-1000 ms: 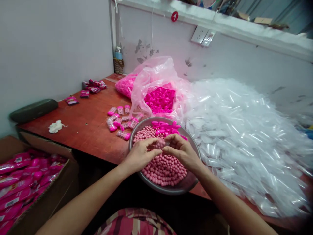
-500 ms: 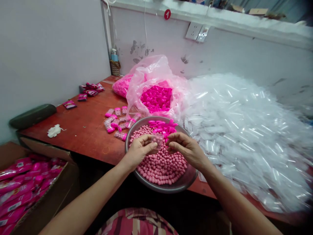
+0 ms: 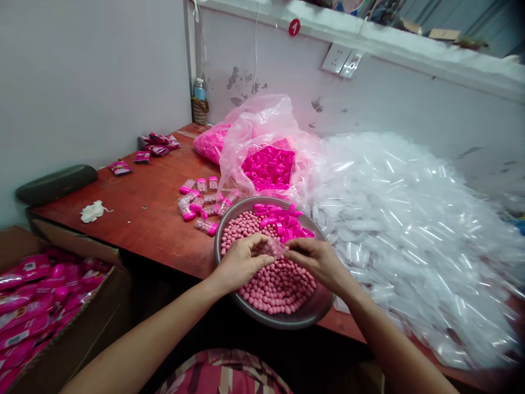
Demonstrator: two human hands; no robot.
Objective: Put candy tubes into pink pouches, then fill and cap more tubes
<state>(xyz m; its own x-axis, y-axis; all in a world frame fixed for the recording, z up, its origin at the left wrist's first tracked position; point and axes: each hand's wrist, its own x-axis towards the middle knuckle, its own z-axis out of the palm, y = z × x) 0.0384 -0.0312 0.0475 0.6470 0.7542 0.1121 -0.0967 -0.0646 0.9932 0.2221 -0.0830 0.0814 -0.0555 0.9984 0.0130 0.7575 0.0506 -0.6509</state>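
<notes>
A metal bowl (image 3: 311,313) at the table's front edge holds many pale pink round candies (image 3: 279,287) and, at its far side, several bright pink caps (image 3: 283,216). Over the candies my left hand (image 3: 241,261) pinches a small clear tube (image 3: 273,249) partly filled with candies. My right hand (image 3: 318,261) meets it from the right, fingers pinched at the tube's open end. What the right fingers hold is too small to make out.
Filled capped tubes (image 3: 199,205) lie left of the bowl. Behind it sits a pink plastic bag of caps (image 3: 268,164); a big heap of clear empty tubes (image 3: 410,219) covers the right. Pink packets fill a cardboard box (image 3: 41,306) at lower left. A dark case (image 3: 55,183) rests by the wall.
Both hands have dipped lower toward the candies with the tube still between them. The camera view shifted slightly.
</notes>
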